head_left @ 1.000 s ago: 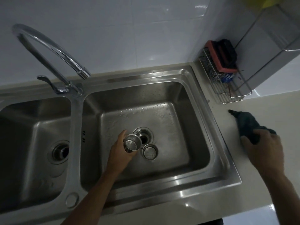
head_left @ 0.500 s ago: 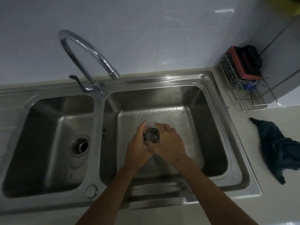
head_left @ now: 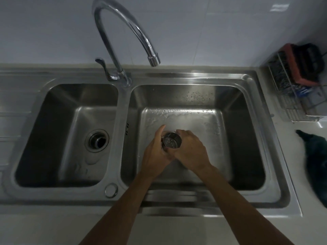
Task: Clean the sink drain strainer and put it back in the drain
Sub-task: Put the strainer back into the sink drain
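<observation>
A round steel drain strainer (head_left: 172, 142) with small holes in its bottom is held over the floor of the right basin (head_left: 194, 121) of a steel double sink. My left hand (head_left: 155, 151) grips it from the left side. My right hand (head_left: 192, 152) wraps around it from the right. Both hands hide the right basin's drain and the strainer's side walls. The strainer's perforated face points up at the camera.
The chrome faucet (head_left: 134, 36) arches over the divider, its spout above the right basin. The left basin has an open drain (head_left: 97, 140). A dark cloth (head_left: 315, 160) lies on the counter at right. Behind it a wire rack (head_left: 297, 96) holds a sponge.
My right hand left the dark cloth on the counter and came into the right basin to grip the strainer beside my left hand. The view has shifted left.
</observation>
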